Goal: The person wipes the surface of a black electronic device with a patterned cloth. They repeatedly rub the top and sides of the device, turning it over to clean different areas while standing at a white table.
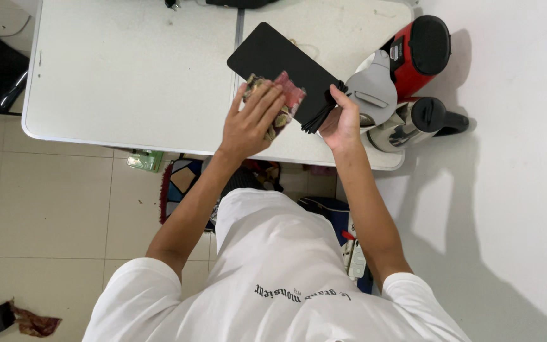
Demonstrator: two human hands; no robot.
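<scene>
We see the right hand (342, 120) pinching the near end of a stack of black cards (283, 63), thumb on one side and fingers wrapped round the other, so that grip is clamped on the stack. The stack's lower end fans out a little into thin edges just by the fingers, which suggests to us that it is held at one end so the sheets stay together while the rest lies free over the desk (128, 76). Its long axis runs on a slant, from the right hand near the desk's front edge up and away to the left, with the far rounded corner pointing toward the seam between the two desk tops.

The left hand (251, 120) lies flat, fingers spread and apart, on a patterned cloth (286, 101) of red, green and tan. It presses the cloth against the near part of the cards; we judge the open palm serves to hold or rub the cloth there, not to grasp it. Whether the stack's far end touches the desk we cannot tell.

Just beside the right hand stand a red and black appliance (416, 54) and a grey and silver jug (406, 120), at the desk's right end by the wall.
</scene>
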